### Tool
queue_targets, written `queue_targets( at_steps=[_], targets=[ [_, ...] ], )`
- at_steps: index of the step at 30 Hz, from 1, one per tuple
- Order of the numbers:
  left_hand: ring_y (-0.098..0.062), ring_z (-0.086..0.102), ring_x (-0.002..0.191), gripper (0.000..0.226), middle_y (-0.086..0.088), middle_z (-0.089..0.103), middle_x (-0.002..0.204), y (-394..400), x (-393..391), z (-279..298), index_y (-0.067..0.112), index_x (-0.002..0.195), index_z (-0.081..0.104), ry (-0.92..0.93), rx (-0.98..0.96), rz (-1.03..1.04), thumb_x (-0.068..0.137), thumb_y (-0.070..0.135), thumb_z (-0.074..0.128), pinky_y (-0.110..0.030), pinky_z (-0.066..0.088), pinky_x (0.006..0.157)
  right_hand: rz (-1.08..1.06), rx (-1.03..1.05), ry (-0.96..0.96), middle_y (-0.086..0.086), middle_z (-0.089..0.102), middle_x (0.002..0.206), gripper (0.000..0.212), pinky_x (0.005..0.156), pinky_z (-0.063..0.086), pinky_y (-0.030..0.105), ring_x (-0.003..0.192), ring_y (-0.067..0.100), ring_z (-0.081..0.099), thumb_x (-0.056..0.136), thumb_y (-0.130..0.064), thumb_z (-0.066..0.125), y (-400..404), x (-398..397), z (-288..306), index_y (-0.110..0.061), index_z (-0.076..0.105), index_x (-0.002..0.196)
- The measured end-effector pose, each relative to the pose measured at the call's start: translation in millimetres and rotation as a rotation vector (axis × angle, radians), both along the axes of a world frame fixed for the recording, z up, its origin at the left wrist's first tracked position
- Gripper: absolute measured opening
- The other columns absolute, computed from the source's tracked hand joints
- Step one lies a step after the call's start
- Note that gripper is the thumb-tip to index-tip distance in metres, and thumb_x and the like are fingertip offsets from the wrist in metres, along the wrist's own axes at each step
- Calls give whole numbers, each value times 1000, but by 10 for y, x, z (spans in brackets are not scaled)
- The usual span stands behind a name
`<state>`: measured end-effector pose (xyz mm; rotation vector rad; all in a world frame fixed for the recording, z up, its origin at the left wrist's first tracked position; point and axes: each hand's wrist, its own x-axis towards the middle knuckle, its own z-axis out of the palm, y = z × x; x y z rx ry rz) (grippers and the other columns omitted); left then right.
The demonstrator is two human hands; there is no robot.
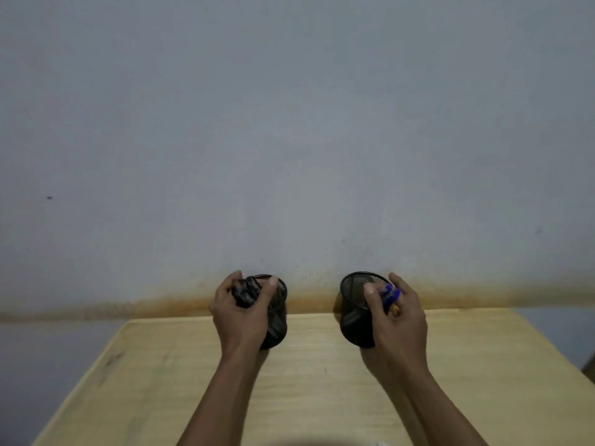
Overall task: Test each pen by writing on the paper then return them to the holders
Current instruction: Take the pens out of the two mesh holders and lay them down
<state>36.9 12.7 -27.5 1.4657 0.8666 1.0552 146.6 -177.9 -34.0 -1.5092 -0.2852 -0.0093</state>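
Note:
Two black mesh pen holders stand on the wooden table near the wall. My left hand [243, 312] is closed around a bunch of black-capped pens [245, 292] at the mouth of the left holder [277, 320]. My right hand [397, 320] grips a bunch of blue-capped pens [390, 294] at the rim of the right holder [355, 312]. The pen bodies are hidden by my fingers and the mesh. A small white patch, possibly paper [380, 443], shows at the bottom edge.
The light wooden table [322, 391] butts against a grey wall [289, 140] with a rust-coloured stain along its base. The table's left and right edges slant outward toward me, with floor beyond them.

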Motion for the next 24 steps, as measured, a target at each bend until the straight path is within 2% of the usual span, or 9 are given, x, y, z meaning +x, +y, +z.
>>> queue_targets(
  at_steps=[6, 8, 9, 11, 12, 14, 17, 20, 24],
  targets=[
    [-13, 37, 118, 27, -2, 36, 135, -157, 10, 100, 46, 102, 52, 94, -16, 4, 83, 52, 70, -31, 36, 104, -31, -88, -124, -3, 41, 156, 52, 112, 43, 40, 141, 17, 43, 98, -46, 56, 58, -2, -18, -28, 47, 146],
    [10, 29, 116, 18, 1, 38, 135, -217, -13, 163, 44, 100, 57, 74, 13, -26, 87, 54, 63, -10, 31, 96, -31, -60, -122, -12, 39, 157, 52, 112, 36, 28, 142, 4, 35, 99, -45, 52, 49, 4, 43, -25, 50, 147],
    [20, 28, 112, 33, 3, 40, 136, -220, -37, 207, 37, 107, 62, 52, 31, -40, 85, 61, 59, 0, 30, 91, -31, -30, -114, -15, 41, 154, 50, 109, 35, 23, 138, -1, 36, 100, -44, 51, 38, 8, 88, -22, 53, 145],
    [9, 29, 128, 70, 7, 47, 138, -169, -27, 163, 31, 113, 67, 40, 119, -22, 74, 85, 46, -14, 32, 108, -70, 21, -124, -5, 56, 146, 46, 111, 40, 27, 135, 4, 46, 100, -43, 50, 9, 7, 184, -19, 62, 137],
    [-2, 33, 135, 69, 11, 50, 138, -159, -33, 178, 34, 110, 69, 39, 128, 3, 74, 87, 43, -27, 26, 116, -96, 56, -130, -2, 63, 137, 43, 110, 43, 31, 130, 9, 54, 101, -42, 50, -8, -5, 246, -18, 64, 134],
    [-4, 43, 132, 43, 20, 57, 133, -207, -83, 290, 36, 102, 70, -52, 96, -6, 88, 70, 47, -26, 21, 116, -138, 153, -140, -1, 70, 121, 37, 102, 48, 28, 118, 12, 63, 102, -37, 51, -54, -32, 388, -17, 67, 129],
    [2, 62, 107, 27, 24, 69, 112, -376, -247, 601, 35, 97, 73, -342, -36, 48, 94, 53, 54, -28, 47, 99, -169, 337, -133, -6, 74, 107, 21, 96, 51, 29, 110, 12, 70, 101, -34, 56, -148, -110, 611, -24, 70, 114],
    [-4, 69, 95, 25, 6, 72, 112, -408, -441, 810, 22, 102, 73, -635, -243, 88, 99, 40, 55, -23, 54, 80, -148, 502, -62, -6, 75, 108, 10, 98, 54, 34, 106, 12, 73, 101, -27, 60, -300, -258, 790, -24, 68, 106],
    [-22, 68, 111, 24, -13, 65, 126, -448, -726, 731, 10, 110, 61, -754, -405, -12, 102, 30, 50, -35, 53, 98, -165, 553, 35, 1, 74, 104, 22, 92, 57, 35, 97, 14, 76, 100, -18, 61, -521, -468, 704, -21, 58, 122]
  ],
)
